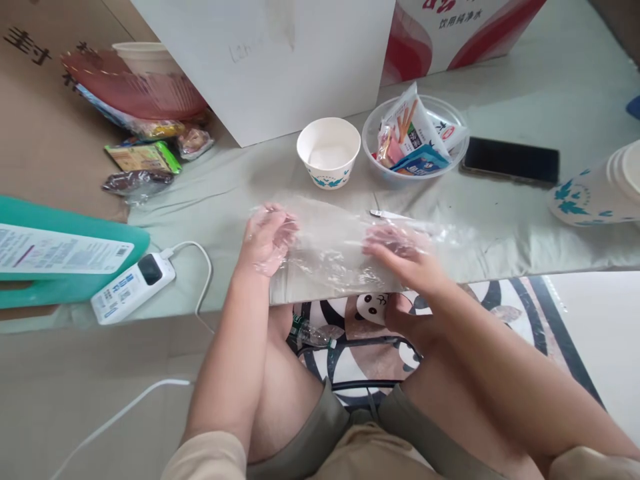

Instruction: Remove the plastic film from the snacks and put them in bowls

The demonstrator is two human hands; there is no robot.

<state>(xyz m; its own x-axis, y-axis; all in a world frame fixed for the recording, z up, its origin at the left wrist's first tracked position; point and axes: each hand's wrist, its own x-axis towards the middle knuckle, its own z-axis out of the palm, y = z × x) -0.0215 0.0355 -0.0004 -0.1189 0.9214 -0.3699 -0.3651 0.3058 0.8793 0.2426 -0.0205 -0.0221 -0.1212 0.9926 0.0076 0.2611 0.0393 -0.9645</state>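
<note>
A thin, crinkled clear plastic bag (325,243) is stretched between my two hands over the table's front edge. My left hand (270,237) is closed on its left end, with the film covering the fingers. At the other side my right hand (400,250) grips the bag, its fingers partly behind the plastic, and a loose end trails off to the right. Just beyond the bag stands a white paper bowl (330,157) with blue leaf prints. A white-handled knife or similar slim tool (387,215) lies partly under the film near my right hand.
A clear tub (367,143) of wrapped snacks, a phone (510,160) and stacked paper cups (595,190) sit to the right. On the left are a power bank (133,288) with a cable, a green jug (75,230) and snack packets (143,157). A white box (295,60) stands behind.
</note>
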